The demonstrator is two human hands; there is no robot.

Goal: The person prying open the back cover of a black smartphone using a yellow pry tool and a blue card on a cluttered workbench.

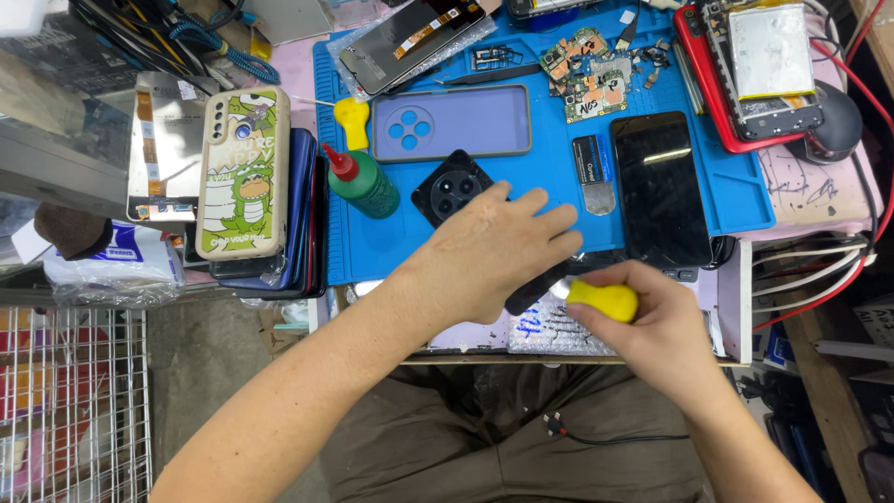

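Phone part, dark and flat (535,287), lies at the front edge of the blue work mat (559,200) on the counter (717,289), pinned under the left hand (494,247), whose fingers are spread fairly wide and pressed flat over it. Just beside it, the right hand (643,321) is closed around a yellow-handled tool (603,300), with the tool's end touching the dark part; the tip itself is hidden between the two hands. Farther back on the mat sit a green squeeze bottle with a red nozzle (361,182), a round black camera-lens cover (452,186), a purple phone back case with four holes (452,123), a dark phone lying face up (663,186), and a loose green circuit board (589,74). A red-framed opened phone with its silver battery showing (759,70) lies at the mat's far right corner. Left of the mat, a cream phone case with a green cartoon dinosaur (244,172) tops a stack of phones. Red and white cables (819,265) run along the right side.
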